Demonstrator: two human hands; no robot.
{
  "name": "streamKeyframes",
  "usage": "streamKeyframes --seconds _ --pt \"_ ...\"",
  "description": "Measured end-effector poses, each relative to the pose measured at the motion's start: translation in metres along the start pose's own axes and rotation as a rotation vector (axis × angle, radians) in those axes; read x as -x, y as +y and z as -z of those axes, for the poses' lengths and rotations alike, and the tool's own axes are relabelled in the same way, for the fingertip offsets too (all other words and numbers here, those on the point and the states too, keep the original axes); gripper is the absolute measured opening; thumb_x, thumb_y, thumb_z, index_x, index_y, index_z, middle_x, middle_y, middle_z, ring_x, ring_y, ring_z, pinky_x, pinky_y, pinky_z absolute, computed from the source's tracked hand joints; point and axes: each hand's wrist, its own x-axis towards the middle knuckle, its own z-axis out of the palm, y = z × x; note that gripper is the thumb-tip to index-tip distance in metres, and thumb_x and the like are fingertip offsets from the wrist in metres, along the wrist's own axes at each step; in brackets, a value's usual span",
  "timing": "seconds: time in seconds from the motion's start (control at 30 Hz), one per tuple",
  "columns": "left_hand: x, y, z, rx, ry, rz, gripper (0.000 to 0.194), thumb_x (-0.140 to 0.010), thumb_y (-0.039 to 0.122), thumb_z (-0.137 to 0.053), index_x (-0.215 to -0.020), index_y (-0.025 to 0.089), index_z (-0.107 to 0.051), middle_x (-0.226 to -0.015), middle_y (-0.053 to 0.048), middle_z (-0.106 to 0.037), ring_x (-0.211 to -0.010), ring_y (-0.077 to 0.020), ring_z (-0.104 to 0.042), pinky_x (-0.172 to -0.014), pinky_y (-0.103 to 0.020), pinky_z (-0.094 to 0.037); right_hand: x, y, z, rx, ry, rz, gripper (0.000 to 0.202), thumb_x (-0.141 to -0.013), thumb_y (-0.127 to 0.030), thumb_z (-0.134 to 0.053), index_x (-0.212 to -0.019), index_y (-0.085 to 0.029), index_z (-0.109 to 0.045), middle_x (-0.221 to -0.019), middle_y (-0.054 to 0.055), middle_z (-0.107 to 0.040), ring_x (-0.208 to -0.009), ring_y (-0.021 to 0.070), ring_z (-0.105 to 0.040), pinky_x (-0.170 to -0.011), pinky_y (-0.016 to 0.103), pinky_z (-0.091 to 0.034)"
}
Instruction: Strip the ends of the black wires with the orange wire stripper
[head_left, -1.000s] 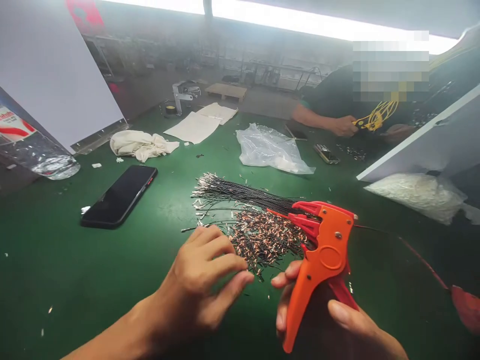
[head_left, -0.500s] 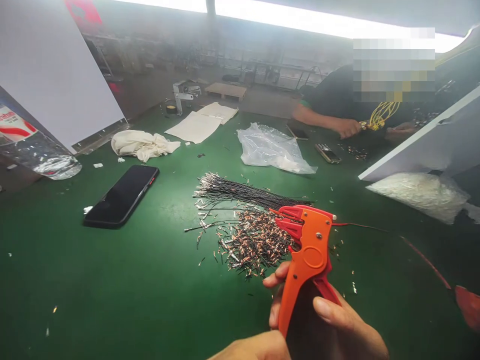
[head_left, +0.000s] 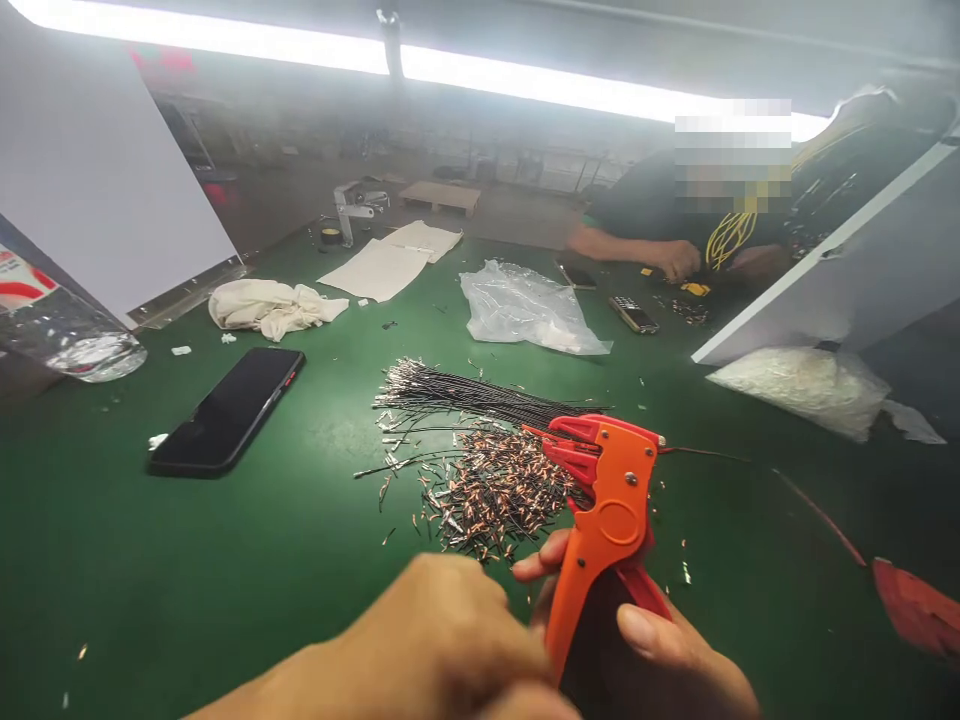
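My right hand (head_left: 675,650) grips an orange and red wire stripper (head_left: 616,510) by its handles, jaws pointing left over the pile. A thin reddish strand (head_left: 705,453) sticks out behind the stripper's head. My left hand (head_left: 435,640) is in the foreground by the lower handle, back of the hand up and fingers curled; what they hold, if anything, is hidden. Beyond the jaws lies a bundle of black wires (head_left: 480,393) with silvery ends at the left. Just below it spreads a heap of short black wire pieces with copper ends (head_left: 502,490).
A black phone (head_left: 232,410) and crumpled cloth (head_left: 274,308) lie left, beside a plastic bottle (head_left: 90,345). A clear plastic bag (head_left: 525,305) and paper (head_left: 379,268) lie farther back. Across the table, a co-worker's hand (head_left: 679,260) handles yellow wires. A white panel (head_left: 832,250) stands right.
My left hand has risen from the bottom edge, covering more of the stripper's lower handle. The view has shifted slightly; my right hand keeps its grip. The co-worker's yellow wires have moved lower.
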Motion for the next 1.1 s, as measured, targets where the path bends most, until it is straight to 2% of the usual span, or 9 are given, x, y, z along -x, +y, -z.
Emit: streamKeyframes --seconds 0.07,0.13,0.2,0.27,0.43,0.57,0.7,0.87,1.1 --pt "0.006 -0.007 0.015 0.055 0.155 0.281 0.053 -0.092 0.058 -0.048 -0.061 0.019 -0.065 -0.050 0.004 -0.032 -0.048 -0.0101 -0.028 -0.048 -0.026 -0.023 0.002 -0.004 0.000 0.046 -0.037 0.019 0.045 -0.080 -0.047 -0.068 -0.117 -0.023 -0.062 -0.108 0.009 -0.072 -0.082 0.0238 -0.068 -0.072 0.036 -0.052" --pt "0.012 -0.019 0.022 0.301 0.253 0.461 0.050 -0.085 0.064 -0.056 -0.077 0.017 -0.071 -0.044 0.008 -0.028 -0.042 -0.0082 -0.024 -0.042 -0.023 -0.018 0.006 -0.007 0.000 0.106 -0.089 0.017 0.049 -0.081 -0.050 -0.066 -0.120 -0.022 -0.060 -0.096 0.009 -0.074 -0.081 0.0251 -0.068 -0.076 0.040 -0.052" --pt "0.017 -0.031 0.022 0.584 0.275 0.527 0.056 -0.078 0.069 -0.062 -0.094 0.016 -0.071 -0.042 0.009 -0.033 -0.037 -0.0065 -0.024 -0.038 -0.020 -0.017 0.009 -0.009 0.001 0.149 -0.124 -0.038 0.055 -0.079 -0.054 -0.065 -0.123 -0.020 -0.058 -0.090 0.010 -0.075 -0.084 0.0285 -0.068 -0.083 0.046 -0.050" --pt "0.018 -0.036 0.018 0.781 0.290 0.543 0.055 -0.076 0.063 -0.069 -0.106 0.017 -0.069 -0.050 0.007 -0.046 -0.037 -0.0045 -0.028 -0.036 -0.017 -0.021 0.012 -0.010 0.000 0.159 -0.125 -0.107 0.058 -0.077 -0.055 -0.067 -0.123 -0.021 -0.057 -0.095 0.011 -0.074 -0.091 0.0316 -0.068 -0.087 0.049 -0.048" --pt "0.015 -0.032 0.010 0.986 0.342 0.434 0.040 -0.073 0.046 -0.081 -0.099 0.017 -0.070 -0.064 0.001 -0.059 -0.050 -0.0077 -0.050 -0.043 -0.017 -0.044 0.007 -0.004 -0.005 0.022 -0.154 -0.138 0.052 -0.072 -0.050 -0.074 -0.114 -0.021 -0.065 -0.115 0.009 -0.073 -0.085 0.0236 -0.070 -0.082 0.038 -0.050" --pt "0.017 -0.032 0.010 1.028 0.375 0.403 0.035 -0.070 0.043 -0.084 -0.086 0.016 -0.069 -0.060 0.000 -0.062 -0.050 -0.0088 -0.054 -0.046 -0.018 -0.048 -0.001 0.003 -0.007 -0.136 -0.189 -0.130 0.045 -0.074 -0.042 -0.075 -0.114 -0.023 -0.068 -0.124 0.006 -0.072 -0.083 0.0143 -0.071 -0.076 0.027 -0.048" --pt "0.022 -0.029 0.018 1.023 0.486 0.338 0.024 -0.075 0.034 -0.081 -0.077 0.015 -0.065 -0.064 -0.002 -0.066 -0.057 -0.0111 -0.060 -0.050 -0.020 -0.050 -0.003 0.006 -0.005 -0.147 -0.180 -0.127 0.049 -0.072 -0.043 -0.075 -0.114 -0.019 -0.065 -0.112 0.008 -0.074 -0.075 0.0169 -0.073 -0.070 0.028 -0.048" --pt "0.031 -0.021 0.035 1.012 0.651 0.252 0.017 -0.075 0.026 -0.081 -0.077 0.018 -0.066 -0.067 0.000 -0.070 -0.070 -0.0147 -0.066 -0.055 -0.022 -0.052 -0.003 0.007 -0.003 -0.091 -0.165 -0.172 0.051 -0.073 -0.043 -0.076 -0.115 -0.019 -0.060 -0.092 0.006 -0.076 -0.079 0.0181 -0.071 -0.074 0.030 -0.048" --pt "0.035 -0.026 0.037 1.000 0.594 0.194 0.012 -0.078 0.026 -0.079 -0.078 0.020 -0.069 -0.075 -0.002 -0.076 -0.076 -0.0177 -0.071 -0.059 -0.023 -0.056 -0.001 0.017 0.004 -0.083 -0.252 -0.182 0.053 -0.073 -0.041 -0.076 -0.119 -0.017 -0.061 -0.093 0.007 -0.076 -0.075 0.0132 -0.068 -0.070 0.024 -0.043"
